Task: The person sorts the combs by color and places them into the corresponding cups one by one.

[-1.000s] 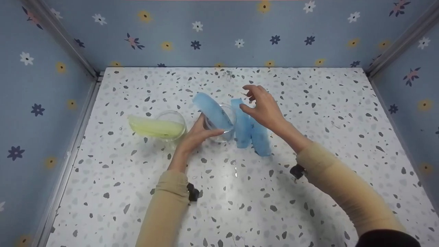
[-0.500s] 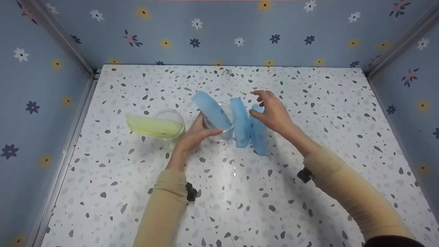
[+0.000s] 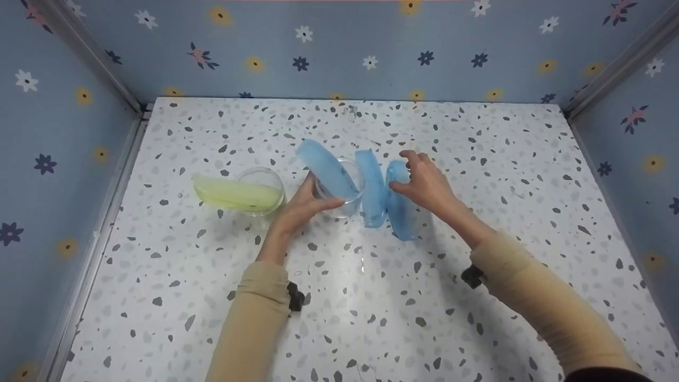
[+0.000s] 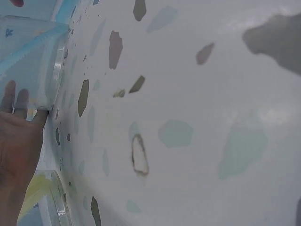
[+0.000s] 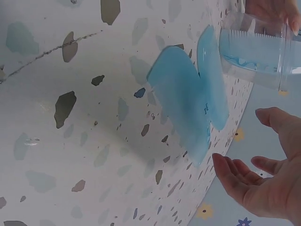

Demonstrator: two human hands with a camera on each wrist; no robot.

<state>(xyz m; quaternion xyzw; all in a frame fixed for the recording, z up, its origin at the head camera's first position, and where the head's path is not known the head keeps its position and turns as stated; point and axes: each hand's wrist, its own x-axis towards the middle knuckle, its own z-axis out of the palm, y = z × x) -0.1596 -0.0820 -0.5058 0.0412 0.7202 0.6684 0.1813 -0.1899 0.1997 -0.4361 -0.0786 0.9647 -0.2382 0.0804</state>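
Observation:
My left hand [image 3: 301, 209] curls round a clear cup [image 3: 347, 209], thumb at the near rim; the left wrist view shows its fingers against the cup wall. A blue comb [image 3: 330, 168] leans in that cup, its teeth visible in the right wrist view. Right of the cup lie two more blue combs, one [image 3: 373, 188] beside it and another [image 3: 401, 215] farther right. My right hand [image 3: 428, 185] hovers over the far end of the rightmost comb [image 5: 181, 94], thumb and fingers apart, holding nothing. At left, a yellow-green comb [image 3: 236, 194] leans in a second clear cup [image 3: 260, 172].
The white speckled table [image 3: 339, 329] meets blue flowered panels [image 3: 339, 48] at the back and on both sides. A black device [image 3: 295, 297] sits at the left wrist, another [image 3: 473, 276] at the right wrist.
My right hand has moved right and a little nearer, from above the middle blue comb to the rightmost one. The left hand keeps its grip on the cup.

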